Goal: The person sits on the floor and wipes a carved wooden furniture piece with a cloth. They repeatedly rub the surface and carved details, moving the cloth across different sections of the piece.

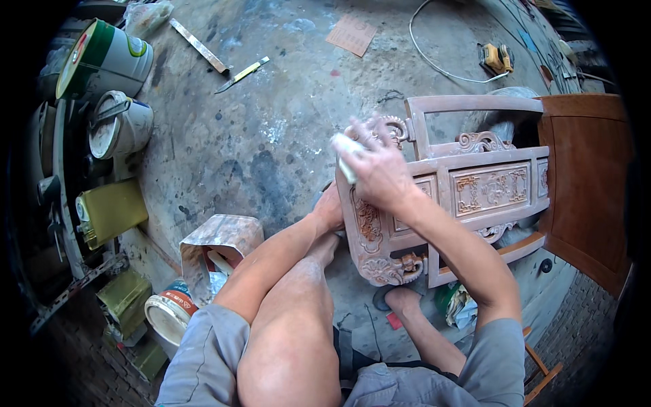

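Observation:
A carved wooden furniture frame (444, 180), pale with dust, lies on its side in front of me, with scrollwork and raised panels. My right hand (380, 166) is over its upper left end, closed on a whitish folded sanding pad (347, 150) pressed against the edge. Those fingers are dusty and partly smeared by motion. Lower down, my left hand (330, 205) grips the left edge of the frame, its fingertips hidden by the wood.
A reddish-brown board (584, 183) adjoins the frame at right. An orbital sander (496, 60), utility knife (243, 74) and wooden strip (199, 45) lie on the concrete floor. Buckets (122, 125) and a yellow-green can (114, 211) stand left, a plastic container (220, 234) near my leg.

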Demonstrator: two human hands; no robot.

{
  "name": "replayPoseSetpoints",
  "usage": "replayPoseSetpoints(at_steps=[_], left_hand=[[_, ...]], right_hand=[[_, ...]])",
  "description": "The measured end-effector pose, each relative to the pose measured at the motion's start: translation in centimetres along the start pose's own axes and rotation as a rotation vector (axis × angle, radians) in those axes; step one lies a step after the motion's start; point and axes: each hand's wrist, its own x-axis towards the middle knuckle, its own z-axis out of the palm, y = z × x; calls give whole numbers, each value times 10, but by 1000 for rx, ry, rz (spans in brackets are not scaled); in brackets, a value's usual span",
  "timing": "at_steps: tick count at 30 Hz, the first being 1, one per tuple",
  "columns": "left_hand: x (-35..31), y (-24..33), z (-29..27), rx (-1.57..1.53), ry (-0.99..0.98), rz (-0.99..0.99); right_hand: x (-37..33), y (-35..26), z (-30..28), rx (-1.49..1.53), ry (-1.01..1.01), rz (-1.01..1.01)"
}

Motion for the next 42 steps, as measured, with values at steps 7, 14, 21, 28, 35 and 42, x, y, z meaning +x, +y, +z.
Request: replayPoseSetpoints(at_steps=[7, 14, 21, 28, 35, 42], left_hand=[[0, -8, 7, -33, 79, 26], [0, -19, 8, 198, 61, 144], [5, 5, 2, 73, -2, 28], [-4, -36, 15, 71, 50, 55], [-1, -27, 9, 245, 19, 113], [0, -11, 6, 74, 44, 76]], right_hand=[[-9, -3, 2, 69, 48, -8], [-7, 6, -3, 41, 25, 17], [1, 7, 12, 14, 138, 116], [-4, -21, 18, 84, 220, 148], [-51, -8, -1, 176, 53, -88], [-70, -2, -38, 587, 159, 63]])
